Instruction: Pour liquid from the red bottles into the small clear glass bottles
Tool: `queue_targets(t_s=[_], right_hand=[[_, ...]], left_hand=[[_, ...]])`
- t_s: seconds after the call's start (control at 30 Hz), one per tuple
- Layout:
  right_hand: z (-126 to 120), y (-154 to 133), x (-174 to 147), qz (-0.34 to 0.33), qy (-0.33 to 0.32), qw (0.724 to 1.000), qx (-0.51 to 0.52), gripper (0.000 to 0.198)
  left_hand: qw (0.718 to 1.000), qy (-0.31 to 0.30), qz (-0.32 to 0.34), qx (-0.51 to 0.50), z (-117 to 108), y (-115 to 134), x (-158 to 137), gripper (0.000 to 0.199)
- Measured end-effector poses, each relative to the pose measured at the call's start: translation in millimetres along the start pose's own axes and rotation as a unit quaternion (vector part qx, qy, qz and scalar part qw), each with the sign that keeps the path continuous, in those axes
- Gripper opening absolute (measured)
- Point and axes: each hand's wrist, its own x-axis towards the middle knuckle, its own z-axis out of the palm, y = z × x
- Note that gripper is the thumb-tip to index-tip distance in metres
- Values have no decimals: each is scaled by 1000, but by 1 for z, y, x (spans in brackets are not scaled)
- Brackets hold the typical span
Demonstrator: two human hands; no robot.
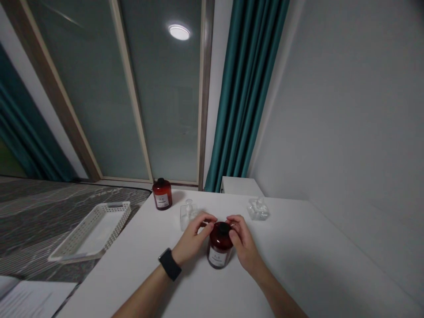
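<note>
A dark amber bottle (220, 240) with a black top and a white label stands upright on the white table, between my two hands. My left hand (198, 234), with a black watch on the wrist, curls its fingers and thumb against the left shoulder of the bottle. From the other side, my right hand (243, 240) wraps the bottle's right shoulder, thumb in front and fingers behind. Just behind my left hand is a clear glass bottle (185, 215) with a stopper, partly hidden by the fingers. A second clear glass piece (259, 209) rests farther right.
Another amber bottle (162, 194) with a white label stands near the table's far left corner. Left of the table (132, 265) lies a white perforated basket (89, 232) on a grey patterned surface. An open book (33, 298) is at lower left. A white cabinet (241, 187) stands behind.
</note>
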Motion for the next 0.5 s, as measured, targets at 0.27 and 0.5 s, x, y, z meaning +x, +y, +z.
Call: queue_targets(t_s=[0.27, 0.5], right_hand=[[-1, -7, 4, -40, -14, 998, -37, 28], [-2, -16, 9, -62, -34, 996, -59, 33]], left_hand=[[998, -66, 17, 15, -8, -6, -2, 28], [992, -122, 28, -5, -8, -2, -3, 42]])
